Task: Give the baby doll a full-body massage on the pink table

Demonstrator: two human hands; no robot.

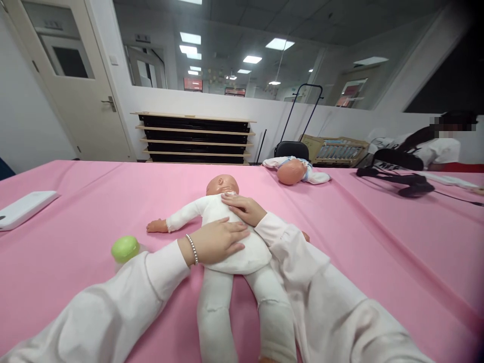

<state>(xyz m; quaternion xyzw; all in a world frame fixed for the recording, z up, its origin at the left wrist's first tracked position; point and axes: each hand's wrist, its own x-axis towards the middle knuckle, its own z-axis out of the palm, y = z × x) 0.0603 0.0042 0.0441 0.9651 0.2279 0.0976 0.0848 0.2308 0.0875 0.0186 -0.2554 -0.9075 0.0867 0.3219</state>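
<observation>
A baby doll (pixel 245 256) with a white cloth body lies on the pink-covered table (pixel 83 201), its head away from me and its legs toward me. My left hand (pixel 215 241), with a beaded bracelet at the wrist, rests flat on the doll's belly, fingers stretched out. Higher up, on the doll's chest near the neck, my right hand (pixel 245 207) lies flat with its fingers extended. One doll arm reaches out to the left; most of the other is hidden behind my right sleeve.
Left of the doll stands a green-topped container (pixel 125 248), partly behind my sleeve. A white device (pixel 28 209) lies at the far left. Another doll (pixel 293 171) lies at the back edge. Black headphones or straps (pixel 397 180) lie at right, near a seated person (pixel 442 148).
</observation>
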